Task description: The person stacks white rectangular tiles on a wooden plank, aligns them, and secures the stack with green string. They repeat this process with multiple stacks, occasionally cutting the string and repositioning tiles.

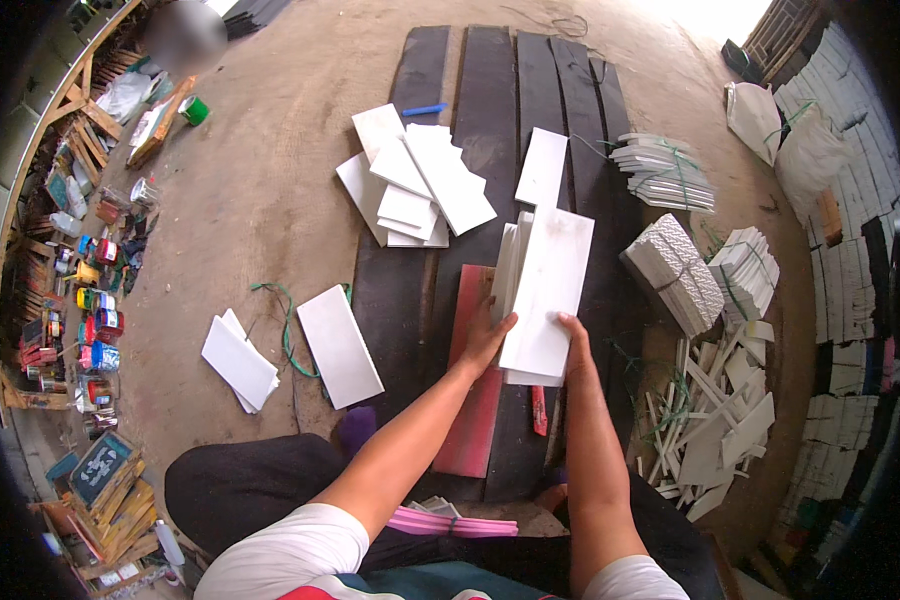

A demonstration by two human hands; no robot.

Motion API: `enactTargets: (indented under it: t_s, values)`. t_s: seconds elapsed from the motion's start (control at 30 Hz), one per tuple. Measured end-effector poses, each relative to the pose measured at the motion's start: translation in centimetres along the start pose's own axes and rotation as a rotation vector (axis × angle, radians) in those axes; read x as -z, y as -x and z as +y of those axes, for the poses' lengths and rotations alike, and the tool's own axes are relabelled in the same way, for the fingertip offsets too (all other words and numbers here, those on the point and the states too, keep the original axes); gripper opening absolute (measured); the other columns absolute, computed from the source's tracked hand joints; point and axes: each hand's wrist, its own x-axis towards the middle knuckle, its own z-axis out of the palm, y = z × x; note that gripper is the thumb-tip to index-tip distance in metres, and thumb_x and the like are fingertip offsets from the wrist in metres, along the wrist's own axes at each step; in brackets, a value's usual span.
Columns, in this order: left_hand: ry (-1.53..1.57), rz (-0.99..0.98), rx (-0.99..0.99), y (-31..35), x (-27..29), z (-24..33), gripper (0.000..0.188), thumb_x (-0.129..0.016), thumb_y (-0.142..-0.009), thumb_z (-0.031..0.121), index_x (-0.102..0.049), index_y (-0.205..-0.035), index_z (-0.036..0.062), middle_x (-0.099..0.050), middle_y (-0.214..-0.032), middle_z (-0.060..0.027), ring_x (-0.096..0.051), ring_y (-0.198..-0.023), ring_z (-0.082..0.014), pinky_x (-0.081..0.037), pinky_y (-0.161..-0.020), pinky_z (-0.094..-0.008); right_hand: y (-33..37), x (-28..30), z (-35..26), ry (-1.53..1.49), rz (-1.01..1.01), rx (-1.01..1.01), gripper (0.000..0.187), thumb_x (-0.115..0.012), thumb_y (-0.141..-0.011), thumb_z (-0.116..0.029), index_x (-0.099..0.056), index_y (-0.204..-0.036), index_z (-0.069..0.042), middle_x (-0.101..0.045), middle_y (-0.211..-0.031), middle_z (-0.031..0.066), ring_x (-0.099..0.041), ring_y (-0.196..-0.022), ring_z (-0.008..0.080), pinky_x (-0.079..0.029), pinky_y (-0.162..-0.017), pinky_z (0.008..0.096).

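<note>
A stack of white rectangular boards (550, 275) stands in front of me, gripped from both sides near its close end. My left hand (488, 337) is closed on its left side, thumb against the boards. On the right edge, my right hand (576, 345) is closed with its thumb on the top board. Another white board (543, 165) lies just beyond the stack. Below the hands are a flat red-pink board (467, 430) and a narrow red tool (539, 410), partly hidden by the stack. Fanned-out white boards (445, 185) lie to the left, near a slim blue object (424, 109).
Dark planks (488, 90) run under the work. White boards (340, 345) and green cord (290, 330) lie at left. On the right are tied bundles (673, 275) and white scraps (720, 430). Paint cans (108, 322) line the left side; stacked white pieces (845, 300) line the right.
</note>
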Motion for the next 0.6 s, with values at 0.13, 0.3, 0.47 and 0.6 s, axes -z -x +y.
enactTargets:
  t_s: [0.13,0.3,0.47,0.6]
  values:
    - [0.090,-0.085,0.040,-2.7,-4.4,-0.7,0.108,-0.068,-0.087,0.071,-0.040,-0.149,-0.0127,-0.057,-0.139,-0.0274,-0.052,-0.136,-0.0370,-0.041,-0.113,-0.0428,-0.3,1.0,-5.0,0.122,0.080,0.139,0.070,-0.073,-0.077,-0.048,-0.063,-0.127,0.001,-0.072,-0.109,0.0178,-0.069,-0.095,0.0312,-0.056,-0.087,0.0423]
    - [-0.302,-0.152,0.266,-4.0,-7.1,-2.7,0.109,-0.067,-0.083,0.078,-0.040,-0.157,0.0029,-0.054,-0.145,-0.0298,-0.048,-0.141,-0.0397,-0.038,-0.117,-0.0459,-3.1,5.3,-6.6,0.428,0.153,0.331,0.054,-0.071,-0.094,-0.030,-0.060,-0.137,0.000,-0.071,-0.110,0.0108,-0.069,-0.101,0.0236,-0.053,-0.091,0.0358]
    - [-0.368,-0.093,-0.060,-1.7,-7.9,-0.1,0.062,-0.058,-0.103,0.050,-0.054,-0.147,0.0060,-0.057,-0.140,-0.0269,-0.056,-0.130,-0.0432,-0.047,-0.108,-0.0477,-2.4,4.8,-5.6,1.032,0.576,0.442,0.076,-0.078,-0.090,-0.040,-0.050,-0.151,-0.004,-0.062,-0.135,0.0211,-0.063,-0.122,0.0331,-0.050,-0.103,0.0424]
    - [-0.273,-0.049,-0.097,-0.5,-6.1,-1.6,0.056,-0.061,-0.102,0.044,-0.058,-0.143,0.0050,-0.059,-0.140,-0.0234,-0.057,-0.130,-0.0410,-0.046,-0.109,-0.0476,2.2,-2.8,-5.5,1.441,0.753,0.505,0.098,-0.079,-0.084,-0.055,-0.034,-0.161,-0.015,-0.045,-0.151,0.0298,-0.046,-0.140,0.0455,-0.040,-0.111,0.0589]
